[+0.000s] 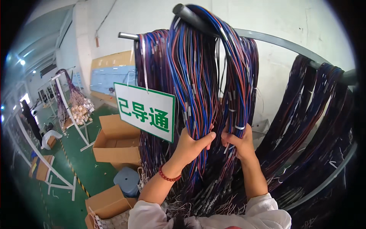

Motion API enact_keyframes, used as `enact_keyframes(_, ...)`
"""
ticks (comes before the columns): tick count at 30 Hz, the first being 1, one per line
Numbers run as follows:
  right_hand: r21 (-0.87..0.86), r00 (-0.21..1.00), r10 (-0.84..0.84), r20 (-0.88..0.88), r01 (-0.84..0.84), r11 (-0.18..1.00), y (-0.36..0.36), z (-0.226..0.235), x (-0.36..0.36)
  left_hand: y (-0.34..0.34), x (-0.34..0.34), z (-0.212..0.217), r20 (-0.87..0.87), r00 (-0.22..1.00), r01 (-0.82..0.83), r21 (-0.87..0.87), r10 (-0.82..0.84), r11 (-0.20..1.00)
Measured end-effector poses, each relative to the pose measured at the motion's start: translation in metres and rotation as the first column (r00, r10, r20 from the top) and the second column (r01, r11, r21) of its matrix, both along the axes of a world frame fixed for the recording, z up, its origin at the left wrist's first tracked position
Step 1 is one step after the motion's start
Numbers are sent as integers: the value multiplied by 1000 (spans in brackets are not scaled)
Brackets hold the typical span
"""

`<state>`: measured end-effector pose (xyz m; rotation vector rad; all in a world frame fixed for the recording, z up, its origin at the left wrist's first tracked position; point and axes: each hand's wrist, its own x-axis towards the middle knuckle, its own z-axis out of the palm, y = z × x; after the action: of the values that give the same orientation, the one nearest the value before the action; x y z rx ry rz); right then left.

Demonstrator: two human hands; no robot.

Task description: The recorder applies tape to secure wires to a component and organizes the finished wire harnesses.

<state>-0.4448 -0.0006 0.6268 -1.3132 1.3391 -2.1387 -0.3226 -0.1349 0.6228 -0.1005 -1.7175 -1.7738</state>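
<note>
Long bundles of blue, red and black wires hang over a grey metal bar in front of me. My left hand is wrapped round the left strand of the draped wire bundle, thumb across its front. Around the right strand, just below a white tie, my right hand is closed. Both hands are side by side, with the wire ends trailing down below them. A white sign with a green border hangs left of the bundle.
More dark wire bundles hang from the rack's curved rail on the right. Open cardboard boxes and a blue-grey stool stand on the green floor at left. Another rack with wires is farther off.
</note>
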Motion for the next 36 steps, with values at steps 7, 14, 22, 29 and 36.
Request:
enact_keyframes(7, -33, 978, 194, -78, -197, 980, 12, 52, 57, 26, 85, 39, -194, 958, -209, 38, 212, 977)
enact_keyframes(14, -103, 898, 424, -117, -436, 894, 7, 32, 117, 60, 158, 16, -128, 945, -300, 25, 300, 954)
enact_keyframes(22, -46, 842, 515, -161, -527, 848, 35, -41, 189, 123, 234, -57, -187, 854, -485, 48, 485, 873)
enact_keyframes(29, -6, 860, 481, -171, -489, 872, 46, -1, 213, 147, 270, -15, -205, 882, -411, 105, 424, 906)
enact_keyframes(36, -180, 822, 449, -349, -530, 829, 36, 16, 184, 164, 281, 41, -408, 849, -298, 155, 336, 942)
